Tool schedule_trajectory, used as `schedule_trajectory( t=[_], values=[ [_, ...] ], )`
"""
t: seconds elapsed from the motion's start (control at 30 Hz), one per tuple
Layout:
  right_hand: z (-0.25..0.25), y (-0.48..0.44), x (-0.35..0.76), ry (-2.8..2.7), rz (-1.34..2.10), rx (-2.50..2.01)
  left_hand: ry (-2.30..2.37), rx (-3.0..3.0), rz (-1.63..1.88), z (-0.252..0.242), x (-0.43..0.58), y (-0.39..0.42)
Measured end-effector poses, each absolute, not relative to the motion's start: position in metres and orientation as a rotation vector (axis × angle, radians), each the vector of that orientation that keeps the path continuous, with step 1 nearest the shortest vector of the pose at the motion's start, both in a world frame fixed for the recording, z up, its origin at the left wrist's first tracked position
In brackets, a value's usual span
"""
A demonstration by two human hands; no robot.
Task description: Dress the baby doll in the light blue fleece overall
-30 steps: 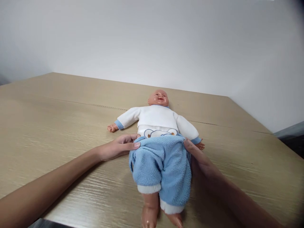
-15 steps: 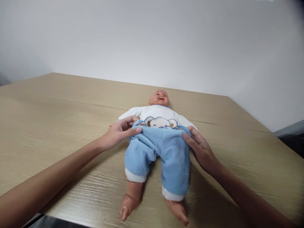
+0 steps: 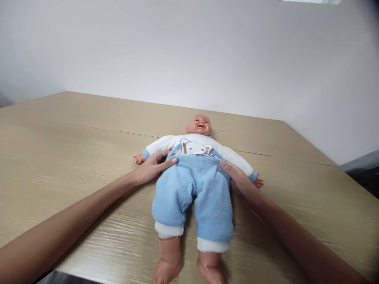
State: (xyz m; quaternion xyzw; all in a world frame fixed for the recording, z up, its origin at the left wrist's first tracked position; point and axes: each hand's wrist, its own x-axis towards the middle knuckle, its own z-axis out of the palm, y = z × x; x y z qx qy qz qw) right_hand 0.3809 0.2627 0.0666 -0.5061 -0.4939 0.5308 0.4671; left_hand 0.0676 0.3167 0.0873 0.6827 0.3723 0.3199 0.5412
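A baby doll (image 3: 199, 124) lies on its back, head away from me and feet toward me. It wears a white top (image 3: 171, 142) with blue cuffs and a bear print, and fluffy blue pants (image 3: 177, 189) with white leg cuffs. My left hand (image 3: 154, 165) grips the pants' waistband at the doll's hip, thumb on top and the other fingers tucked behind the cloth. On the other side, my right hand (image 3: 237, 175) holds the waistband the same way, its fingers mostly hidden. The waistband crosses the lower part of the bear print.
The doll rests on a wide wooden table (image 3: 89, 157) with a seam running across it. A pale wall (image 3: 177, 51) stands behind the far edge. Something dark (image 3: 364, 173) shows past the table's right edge.
The waistband was stretched wide and lifted; now it lies closer to the doll's belly. My hands have come nearer each other and lower. The doll's arms show more, and its feet sit nearer me.
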Motion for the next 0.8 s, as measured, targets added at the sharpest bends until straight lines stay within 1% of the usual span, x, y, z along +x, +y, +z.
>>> schedule_trajectory(
  t=[0.13, 0.37, 0.47, 0.6, 0.67, 0.73, 0.8],
  values=[
    [0.074, 0.255, 0.379, -1.135, 1.482, -1.143, 0.815, 1.549, 0.758, 0.096, 0.067, 0.316],
    [0.113, 0.259, 0.389, -1.527, 1.345, -1.236, 0.774, 1.877, 0.751, 0.12, 0.072, 0.324],
    [0.123, 0.269, 0.386, -1.588, 1.27, -1.258, 0.742, 1.802, 0.692, 0.129, 0.077, 0.33],
    [0.118, 0.28, 0.381, -1.632, 1.226, -1.282, 0.768, 1.604, 0.699, 0.126, 0.082, 0.336],
    [0.109, 0.28, 0.382, -1.658, 1.126, -1.366, 0.8, 1.552, 0.725, 0.118, 0.081, 0.336],
    [0.099, 0.276, 0.386, -1.67, 1.005, -1.468, 0.856, 1.564, 0.737, 0.109, 0.078, 0.333],
    [0.09, 0.269, 0.389, -1.661, 0.982, -1.504, 0.891, 1.613, 0.723, 0.102, 0.073, 0.329]
  ],
)
